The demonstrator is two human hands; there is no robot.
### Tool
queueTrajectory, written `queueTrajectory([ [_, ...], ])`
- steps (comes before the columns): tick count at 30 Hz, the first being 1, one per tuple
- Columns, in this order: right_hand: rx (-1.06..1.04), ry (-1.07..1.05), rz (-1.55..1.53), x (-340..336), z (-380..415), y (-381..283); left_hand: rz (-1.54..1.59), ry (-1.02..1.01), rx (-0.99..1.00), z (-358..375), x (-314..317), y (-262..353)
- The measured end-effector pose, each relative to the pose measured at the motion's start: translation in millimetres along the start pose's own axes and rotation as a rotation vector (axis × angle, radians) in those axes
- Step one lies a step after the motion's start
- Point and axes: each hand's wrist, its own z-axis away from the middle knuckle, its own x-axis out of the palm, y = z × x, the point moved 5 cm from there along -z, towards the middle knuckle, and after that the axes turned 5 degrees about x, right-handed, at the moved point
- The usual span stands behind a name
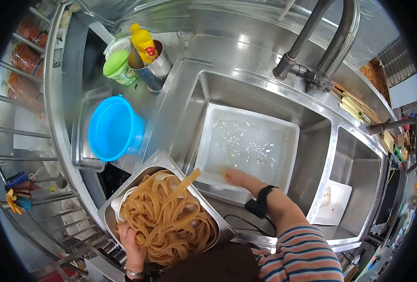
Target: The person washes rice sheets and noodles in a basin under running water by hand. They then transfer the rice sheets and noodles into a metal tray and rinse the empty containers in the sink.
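Wide, flat brown noodles are heaped in a square metal container at the front edge of the sink, with white cloth or plastic along its left side. My left hand is at the left of the heap, its fingers curled around some noodles. In the sink, a white rectangular tub holds water with small light glints on it. My right hand reaches over the tub's near side, fingers drawn together. Something small and yellowish shows blurred at its fingertips; I cannot make out what it is.
A blue plastic basin stands left of the sink. Behind it are a green-white tub and a metal canister with a yellow bottle. A faucet rises behind the sink. A second basin holds a white tray.
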Motion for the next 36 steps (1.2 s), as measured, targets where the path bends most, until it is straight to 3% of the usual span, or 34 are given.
queueTrajectory([
  [2,0.002,0.075,-0.027,-19.2,33.1,-3.8,0.018,0.001,-0.009,1.9,0.1,-3.2],
  [4,0.133,0.219,-0.092,-59.4,72.9,-4.4,-0.012,0.019,0.042,0.9,-0.5,-2.1],
  [8,0.077,0.477,-0.268,-149.2,153.6,-32.1,0.028,0.02,0.03,-1.7,-3.3,1.7],
  [15,0.036,0.488,-0.538,-253.8,257.1,-128.4,0.055,0.104,0.082,1.5,-8.0,-0.5],
  [18,-0.174,0.577,-0.536,-296.7,304.9,-197.8,0.093,0.099,0.066,2.1,-10.3,1.0],
  [20,-0.2,0.597,-0.527,-318.7,334.5,-240.9,0.11,0.101,0.077,4.1,-9.9,-1.5],
  [21,-0.215,0.598,-0.506,-324.8,346.2,-262.8,0.114,0.125,0.07,5.1,-11.4,-2.7],
  [24,-0.514,0.592,-0.534,-329.1,372.9,-336.2,0.122,0.123,0.042,8.8,-12.8,-7.0],
  [29,-0.798,0.341,-0.736,-299.8,382.3,-428.8,0.165,0.17,0.075,12.8,-7.6,-15.1],
  [32,-0.881,0.314,-0.742,-275.5,377.5,-460.2,0.238,0.176,0.03,13.8,-13.0,-13.7],
  [36,-0.763,0.206,-0.753,-241.0,355.8,-468.4,0.324,0.206,0.05,14.3,-10.4,-18.1],
])
